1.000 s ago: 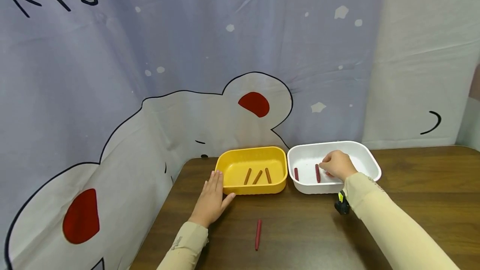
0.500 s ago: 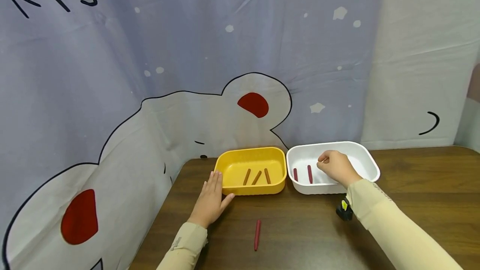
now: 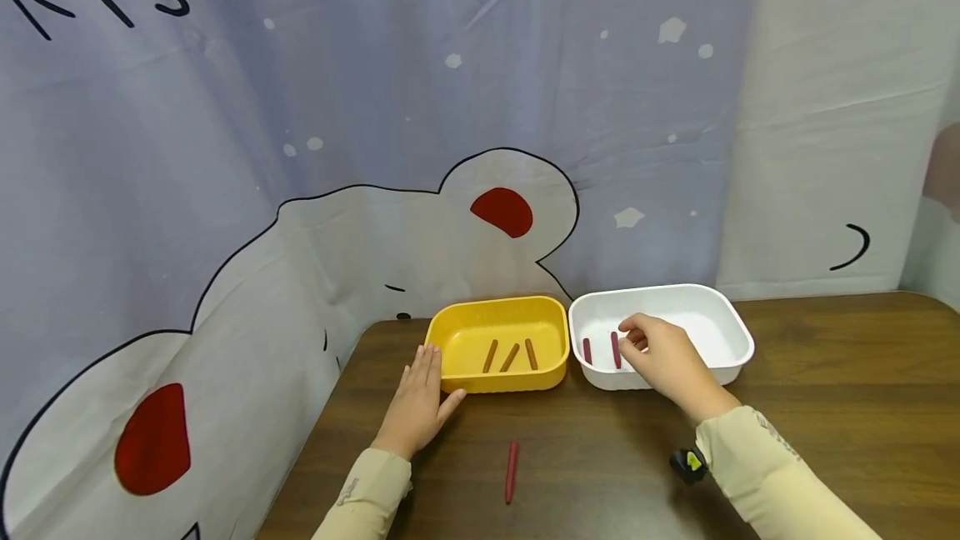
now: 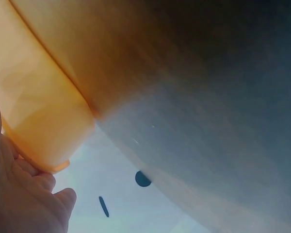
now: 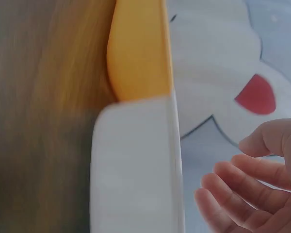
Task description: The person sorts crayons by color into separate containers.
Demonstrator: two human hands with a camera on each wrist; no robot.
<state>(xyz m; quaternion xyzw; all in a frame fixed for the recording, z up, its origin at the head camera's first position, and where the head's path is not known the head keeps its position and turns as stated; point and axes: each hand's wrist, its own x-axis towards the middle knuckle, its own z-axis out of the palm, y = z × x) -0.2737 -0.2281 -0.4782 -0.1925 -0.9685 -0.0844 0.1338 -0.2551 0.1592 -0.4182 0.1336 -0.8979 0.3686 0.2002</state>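
Observation:
My left hand (image 3: pixel 412 407) rests with straight fingers against the left end of the yellow tray (image 3: pixel 498 383); the left wrist view shows its fingers at the rim. Three brownish crayons lie in that tray, the middle one (image 3: pixel 510 357) slanted. My right hand (image 3: pixel 660 357) hovers over the front of the white tray (image 3: pixel 727 319), fingers loosely bent and nothing between them in the right wrist view. Two red crayons lie in the white tray: one (image 3: pixel 587 351) at its left end, the other (image 3: pixel 616 350) beside my right fingertips. My hand hides part of this tray.
Another red crayon (image 3: pixel 512 473) lies on the wooden table (image 3: pixel 600 473) in front of the trays. The two trays stand side by side, close to a printed curtain (image 3: pixel 390 248) behind and to the left.
The red crayon by my right hand has shifted left in the white tray, and the fingers have come away from it. That hand has drawn nearer. My left hand stays put.

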